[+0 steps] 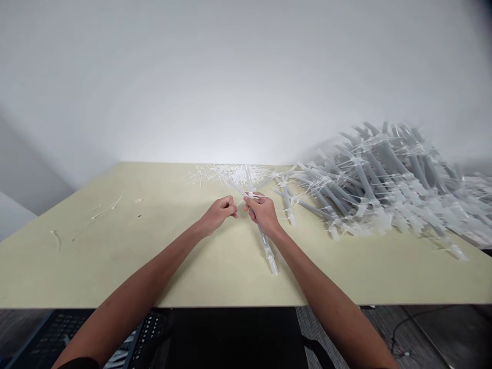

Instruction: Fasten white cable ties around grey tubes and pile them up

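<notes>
Near the middle of the table my right hand point(263, 212) is closed around a clear tube assembly point(265, 243) at its white joint. Its lower end slants down toward the table's front edge, and its upper branches point toward the wall. To the left, my left hand point(221, 211) is closed in a pinch. A thin white cable tie point(240, 203) seems to run from the joint to its fingertips, though the grip is partly hidden. Behind both hands lies a heap of loose white cable ties point(234, 174).
A big pile of similar tube assemblies point(369, 179) covers the right side of the table point(180, 279). A few cable ties point(103, 211) and a small dark bit point(139, 216) lie at left. Beneath the front edge is a dark crate point(42, 335).
</notes>
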{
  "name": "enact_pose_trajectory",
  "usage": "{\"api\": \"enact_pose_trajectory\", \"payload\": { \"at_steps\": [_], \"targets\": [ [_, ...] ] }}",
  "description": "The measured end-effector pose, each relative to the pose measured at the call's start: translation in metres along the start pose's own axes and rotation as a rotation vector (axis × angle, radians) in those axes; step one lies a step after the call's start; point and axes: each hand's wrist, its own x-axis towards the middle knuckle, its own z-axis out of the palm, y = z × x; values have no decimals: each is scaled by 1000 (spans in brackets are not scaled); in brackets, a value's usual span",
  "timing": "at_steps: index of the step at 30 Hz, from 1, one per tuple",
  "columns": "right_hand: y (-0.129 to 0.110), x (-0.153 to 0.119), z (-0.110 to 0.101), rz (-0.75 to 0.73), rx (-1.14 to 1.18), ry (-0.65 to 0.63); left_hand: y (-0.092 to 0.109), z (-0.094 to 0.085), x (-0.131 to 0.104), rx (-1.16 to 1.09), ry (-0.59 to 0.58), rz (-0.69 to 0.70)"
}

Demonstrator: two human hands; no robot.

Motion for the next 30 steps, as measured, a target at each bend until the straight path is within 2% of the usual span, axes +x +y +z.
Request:
{"api": "enact_pose_trajectory", "payload": {
  "at_steps": [7,13,15,20,22,27,30],
  "targets": [
    [-8,-3,-3,-23,-5,-97,1,0,1,-72,37,-64],
    [-13,-8,3,-67,-140,-180,8,8,3,-167,37,15],
    [-14,-9,5,-50,-112,-197,6,10,4,-142,58,49],
    [-18,-10,5,44,66,-235,1,15,6,-91,197,158],
    [-19,-10,5,60,115,-250,0,17,6,-86,216,162],
    [-18,-7,1,71,244,-269,-2,14,3,4,32,70],
    [-17,-6,-2,79,241,-247,-3,12,0,158,46,74]
  ]
}}
